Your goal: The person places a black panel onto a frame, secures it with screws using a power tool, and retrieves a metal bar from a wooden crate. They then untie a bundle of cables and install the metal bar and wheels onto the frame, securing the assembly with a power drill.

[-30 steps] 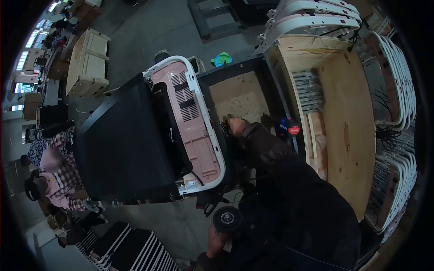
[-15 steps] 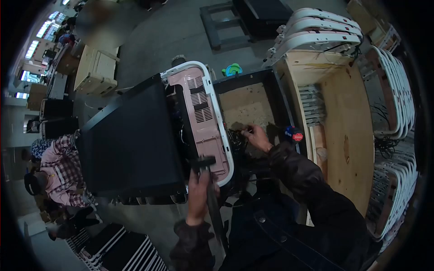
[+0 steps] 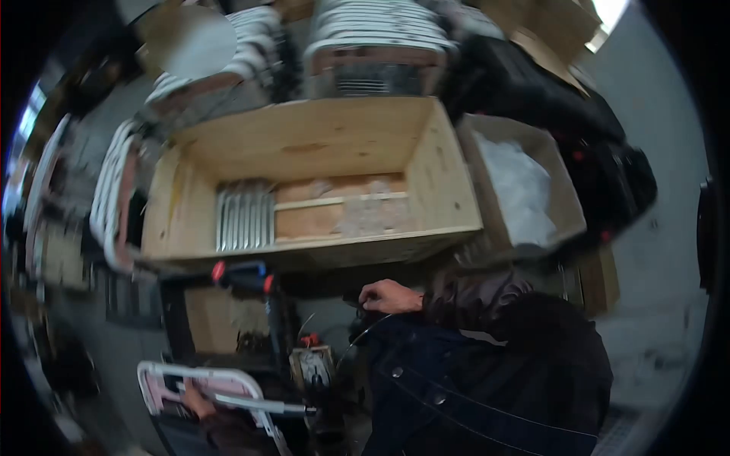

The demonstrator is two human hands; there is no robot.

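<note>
My left hand [image 3: 199,400] is low on the left, closed around the end of a long silver-grey metal bar [image 3: 262,403]. The bar lies across the white-rimmed frame with a pink panel [image 3: 152,389], pointing right. My right hand [image 3: 391,296] is in front of the long wooden crate, with its fingers curled together. Something dark shows at its fingertips, too blurred to name. Left of that hand, a red-and-blue tool [image 3: 242,275] rests on the rim of a dark open box [image 3: 176,315].
The wooden crate [image 3: 319,257] holds a row of metal tubes [image 3: 245,216]. Beside it stands a cardboard box [image 3: 566,182] with white plastic lining. Stacked white frames [image 3: 376,38] line the back. A small device with a red part [image 3: 312,365] sits near my body.
My view has swung right toward the wooden crate. My right hand has left the dark box and moved right. My left hand still grips the bar, now lying more level in view.
</note>
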